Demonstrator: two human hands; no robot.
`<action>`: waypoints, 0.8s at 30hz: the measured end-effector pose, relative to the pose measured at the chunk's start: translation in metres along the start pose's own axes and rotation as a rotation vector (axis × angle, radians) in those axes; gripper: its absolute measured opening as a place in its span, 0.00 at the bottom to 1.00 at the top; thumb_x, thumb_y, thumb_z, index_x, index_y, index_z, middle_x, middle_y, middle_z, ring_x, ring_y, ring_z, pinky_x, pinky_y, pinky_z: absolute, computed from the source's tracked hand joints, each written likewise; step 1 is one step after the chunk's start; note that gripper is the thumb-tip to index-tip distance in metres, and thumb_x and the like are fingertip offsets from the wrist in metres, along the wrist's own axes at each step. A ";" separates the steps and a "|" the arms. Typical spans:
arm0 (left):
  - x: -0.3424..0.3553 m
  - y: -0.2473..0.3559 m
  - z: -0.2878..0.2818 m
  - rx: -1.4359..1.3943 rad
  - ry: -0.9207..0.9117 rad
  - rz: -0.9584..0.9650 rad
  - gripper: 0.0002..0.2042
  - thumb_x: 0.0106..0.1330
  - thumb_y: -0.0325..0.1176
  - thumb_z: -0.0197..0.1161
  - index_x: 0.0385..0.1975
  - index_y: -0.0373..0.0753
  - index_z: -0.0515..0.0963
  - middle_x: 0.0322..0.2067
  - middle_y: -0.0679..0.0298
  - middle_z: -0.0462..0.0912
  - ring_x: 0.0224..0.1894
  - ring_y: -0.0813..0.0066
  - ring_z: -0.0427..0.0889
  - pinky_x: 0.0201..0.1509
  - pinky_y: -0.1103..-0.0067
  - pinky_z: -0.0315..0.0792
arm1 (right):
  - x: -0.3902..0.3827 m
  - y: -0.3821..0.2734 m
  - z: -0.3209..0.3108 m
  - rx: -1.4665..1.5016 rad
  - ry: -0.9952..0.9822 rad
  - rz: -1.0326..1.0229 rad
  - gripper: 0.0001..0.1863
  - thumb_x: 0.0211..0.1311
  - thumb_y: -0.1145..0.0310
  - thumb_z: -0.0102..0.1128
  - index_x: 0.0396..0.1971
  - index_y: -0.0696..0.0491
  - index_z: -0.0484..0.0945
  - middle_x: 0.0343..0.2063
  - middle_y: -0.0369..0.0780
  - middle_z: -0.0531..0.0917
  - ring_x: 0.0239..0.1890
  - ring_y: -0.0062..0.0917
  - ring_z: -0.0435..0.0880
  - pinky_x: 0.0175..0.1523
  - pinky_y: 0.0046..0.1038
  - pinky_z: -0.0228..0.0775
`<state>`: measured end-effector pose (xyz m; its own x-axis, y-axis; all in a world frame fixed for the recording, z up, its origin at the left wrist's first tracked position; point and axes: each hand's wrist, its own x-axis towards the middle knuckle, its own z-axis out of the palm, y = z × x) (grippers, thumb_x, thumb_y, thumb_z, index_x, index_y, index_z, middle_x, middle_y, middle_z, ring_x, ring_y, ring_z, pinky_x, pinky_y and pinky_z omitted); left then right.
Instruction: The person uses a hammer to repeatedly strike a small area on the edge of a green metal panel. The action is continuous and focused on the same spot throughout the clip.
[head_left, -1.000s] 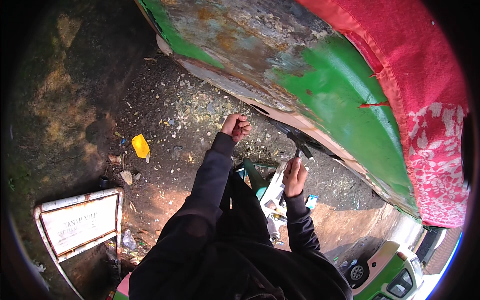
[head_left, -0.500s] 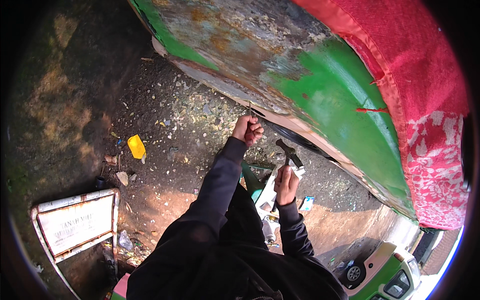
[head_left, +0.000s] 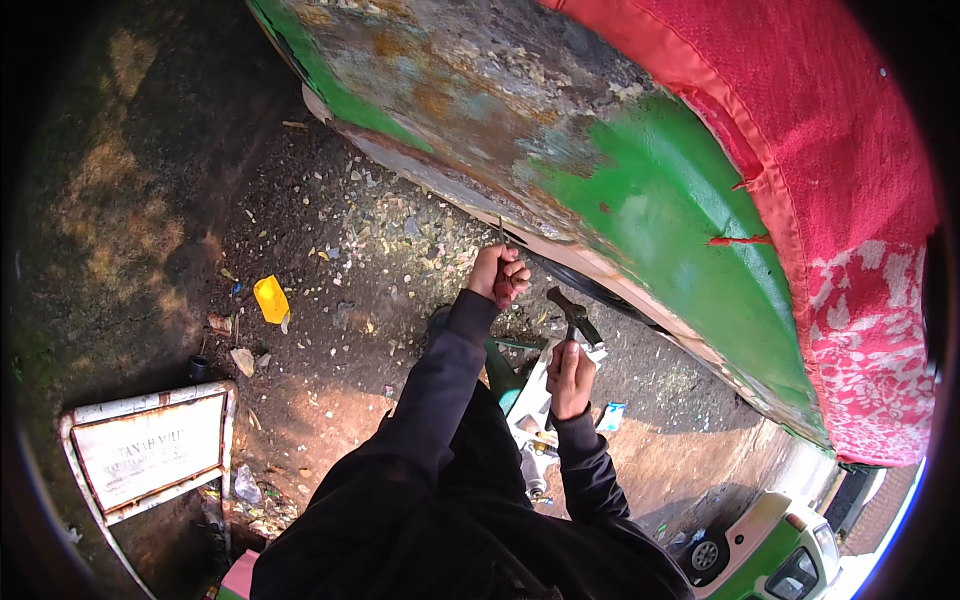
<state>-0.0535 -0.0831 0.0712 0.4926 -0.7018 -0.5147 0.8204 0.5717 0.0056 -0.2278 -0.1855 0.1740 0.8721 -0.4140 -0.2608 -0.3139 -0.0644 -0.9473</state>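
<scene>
Thin metal rod [head_left: 502,231] aimed at the vehicle body panel [head_left: 655,185], hammer [head_left: 573,316] held off its edge

The rod projects from the left hand [head_left: 500,276] toward the panel's lower edge, its long axis running across that edge rather than along it. Its far end overlaps the edge in this view; whether it touches the metal, I cannot tell. Fingers of the left hand are curled tight around the rod, hiding its near end, so that hand is the closer of the two to the panel.

The right hand [head_left: 570,380] is farther out from the panel, closed around the hammer's handle. The hammer's head lies between that hand and the panel, clear of the edge and apart from the rod. The head's long axis slants roughly along the panel's edge, while the handle runs more nearly toward the panel.

The rod looks slim and straight; its tip is too small to identify as a chisel or a punch. The hammer has a dark metal head, and most of its handle is hidden in the grip. The panel itself is glossy green over one stretch and scraped to brown, grey and rusty patches over another, with a pale strip along its lower edge. A red patterned cloth [head_left: 870,345] covers the panel's upper side, and pale chips [head_left: 390,240] litter the ground below its lower edge.
</scene>
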 end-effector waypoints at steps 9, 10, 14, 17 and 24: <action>0.005 0.000 0.015 -0.076 0.032 0.069 0.06 0.47 0.27 0.48 0.15 0.43 0.59 0.10 0.71 0.58 0.16 0.76 0.55 0.18 0.79 0.57 | -0.007 -0.006 0.002 -0.146 -0.037 -0.145 0.13 0.63 0.66 0.44 0.23 0.57 0.71 0.09 0.38 0.64 0.11 0.26 0.64 0.20 0.28 0.56; 0.006 -0.002 0.020 -0.095 0.035 0.074 0.06 0.48 0.26 0.48 0.15 0.43 0.59 0.10 0.71 0.58 0.16 0.77 0.55 0.18 0.79 0.58 | -0.010 -0.003 0.000 -0.214 -0.026 -0.271 0.10 0.58 0.68 0.46 0.24 0.58 0.72 0.09 0.40 0.65 0.12 0.30 0.66 0.21 0.30 0.57; 0.015 -0.008 0.037 -0.182 0.086 0.117 0.07 0.48 0.26 0.48 0.14 0.43 0.58 0.11 0.69 0.58 0.16 0.74 0.56 0.19 0.79 0.59 | -0.008 0.009 -0.009 -0.384 -0.075 -0.521 0.15 0.40 0.77 0.49 0.33 0.60 0.72 0.13 0.49 0.71 0.17 0.46 0.72 0.23 0.37 0.62; 0.023 -0.005 0.036 -0.165 0.116 0.136 0.07 0.47 0.26 0.47 0.14 0.42 0.57 0.11 0.68 0.58 0.17 0.73 0.57 0.20 0.78 0.60 | 0.017 0.006 0.007 -0.603 -0.033 -0.351 0.15 0.50 0.74 0.47 0.39 0.62 0.70 0.13 0.51 0.72 0.15 0.49 0.71 0.23 0.39 0.63; 0.035 -0.009 0.045 -0.287 0.176 0.141 0.06 0.45 0.27 0.46 0.15 0.42 0.56 0.13 0.67 0.57 0.15 0.73 0.54 0.19 0.75 0.59 | 0.005 0.017 -0.007 0.067 0.101 -0.656 0.23 0.60 0.51 0.45 0.23 0.59 0.71 0.08 0.37 0.67 0.09 0.27 0.69 0.17 0.25 0.57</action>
<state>-0.0307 -0.1323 0.0913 0.5173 -0.5380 -0.6656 0.6207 0.7713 -0.1411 -0.2311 -0.1955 0.1577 0.8337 -0.3919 0.3891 0.2967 -0.2765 -0.9141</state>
